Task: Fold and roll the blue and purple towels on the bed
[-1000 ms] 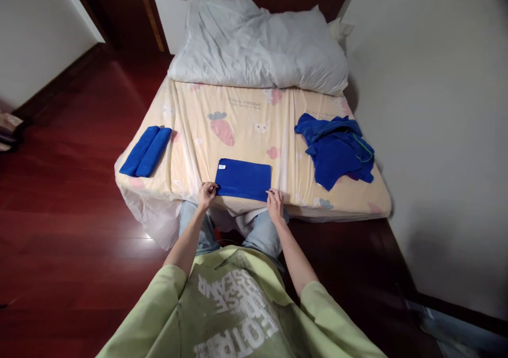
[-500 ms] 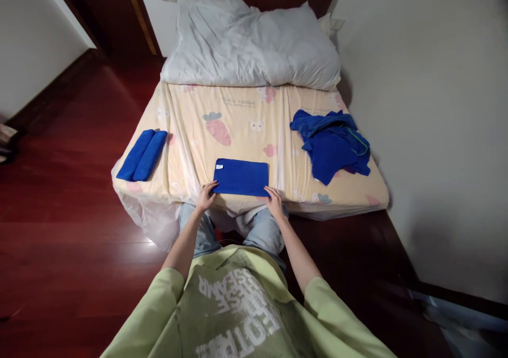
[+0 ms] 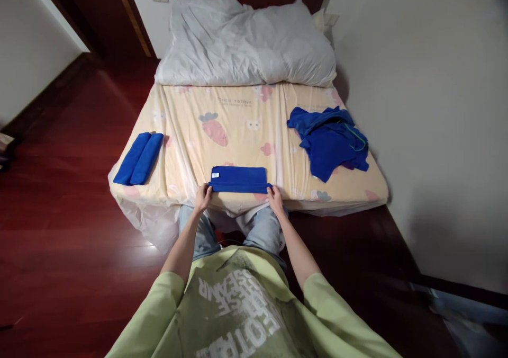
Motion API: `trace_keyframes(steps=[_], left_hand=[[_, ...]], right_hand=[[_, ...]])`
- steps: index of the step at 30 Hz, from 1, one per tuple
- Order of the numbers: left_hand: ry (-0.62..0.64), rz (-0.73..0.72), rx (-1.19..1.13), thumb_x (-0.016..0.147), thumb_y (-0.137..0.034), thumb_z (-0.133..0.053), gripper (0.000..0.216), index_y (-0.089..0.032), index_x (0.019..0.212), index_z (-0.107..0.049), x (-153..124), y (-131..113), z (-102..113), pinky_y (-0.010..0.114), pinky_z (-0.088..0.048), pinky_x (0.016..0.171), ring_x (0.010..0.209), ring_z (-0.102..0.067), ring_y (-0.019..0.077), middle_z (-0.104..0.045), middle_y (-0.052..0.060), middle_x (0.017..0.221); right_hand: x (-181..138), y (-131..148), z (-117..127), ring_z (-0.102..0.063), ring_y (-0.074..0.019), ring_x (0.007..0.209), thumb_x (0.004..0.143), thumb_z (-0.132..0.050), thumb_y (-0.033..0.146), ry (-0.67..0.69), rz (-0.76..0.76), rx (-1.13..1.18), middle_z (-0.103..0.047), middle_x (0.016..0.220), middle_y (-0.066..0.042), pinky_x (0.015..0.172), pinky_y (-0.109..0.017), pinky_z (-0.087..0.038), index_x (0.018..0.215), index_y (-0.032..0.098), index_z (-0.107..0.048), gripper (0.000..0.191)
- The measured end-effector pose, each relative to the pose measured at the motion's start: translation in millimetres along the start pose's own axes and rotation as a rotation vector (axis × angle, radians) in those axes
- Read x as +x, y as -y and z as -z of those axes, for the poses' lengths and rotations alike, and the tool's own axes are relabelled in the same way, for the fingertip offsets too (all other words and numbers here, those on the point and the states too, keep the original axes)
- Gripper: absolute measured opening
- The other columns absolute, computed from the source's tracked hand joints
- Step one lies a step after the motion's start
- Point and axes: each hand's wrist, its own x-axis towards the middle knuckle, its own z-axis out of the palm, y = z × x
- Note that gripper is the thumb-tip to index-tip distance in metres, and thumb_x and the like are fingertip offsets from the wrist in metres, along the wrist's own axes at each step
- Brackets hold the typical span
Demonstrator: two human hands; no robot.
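A blue towel (image 3: 238,179) lies folded flat near the front edge of a mattress (image 3: 246,119) with a cream cartoon sheet. My left hand (image 3: 202,198) pinches its near left corner and my right hand (image 3: 275,199) pinches its near right corner. The near edge is lifted off the sheet and the towel looks shorter from front to back. A small white tag shows at its far left corner. I stand at the foot of the mattress.
Two rolled blue towels (image 3: 138,158) lie at the mattress's left edge. A loose heap of blue towels (image 3: 329,141) sits at the right, near the white wall. A white duvet (image 3: 246,40) is bunched at the head. Dark red wooden floor surrounds the mattress.
Both hands closed on the towel's near corners and raised the near edge, so the towel now looks narrower. The view shifted slightly.
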Motion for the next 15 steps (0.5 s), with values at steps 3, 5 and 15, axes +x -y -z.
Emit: trace_keyframes(steps=[3, 5, 15], left_hand=[[-0.001, 0.019, -0.011, 0.096, -0.051, -0.046, 0.037, -0.02, 0.095, -0.064, 0.7, -3.8, 1.2, 0.037, -0.051, 0.083, 0.087, -0.063, 0.0234, -0.068, 0.008, 0.089], [0.006, 0.043, -0.024, 0.095, -0.052, -0.046, 0.037, -0.02, 0.092, -0.064, 0.7, -5.8, 2.4, 0.035, -0.051, 0.078, 0.082, -0.063, 0.0223, -0.068, 0.007, 0.085], [-0.023, 0.109, 0.008, 0.086, -0.047, -0.054, 0.028, -0.022, 0.078, -0.06, -2.6, -12.6, 2.3, 0.03, -0.044, 0.063, 0.063, -0.056, 0.0172, -0.061, 0.002, 0.069]], right_hand=[[1.9, 1.2, -2.0, -0.058, -0.0225, 0.076, 0.094, -0.042, 0.063, -0.012, 0.004, -0.013, -0.065, 0.079, -0.006, 0.077, -0.035, -0.049, 0.084, 0.023, -0.06, 0.045], [3.6, 1.5, -3.1, -0.056, -0.0215, 0.071, 0.093, -0.044, 0.065, -0.022, 0.006, -0.016, -0.063, 0.074, -0.005, 0.074, -0.034, -0.048, 0.079, 0.023, -0.059, 0.046], [8.1, -3.7, -7.2, -0.062, -0.0226, 0.071, 0.086, -0.055, 0.065, -0.059, -0.025, 0.06, -0.07, 0.078, -0.009, 0.073, -0.036, -0.052, 0.078, 0.019, -0.066, 0.048]])
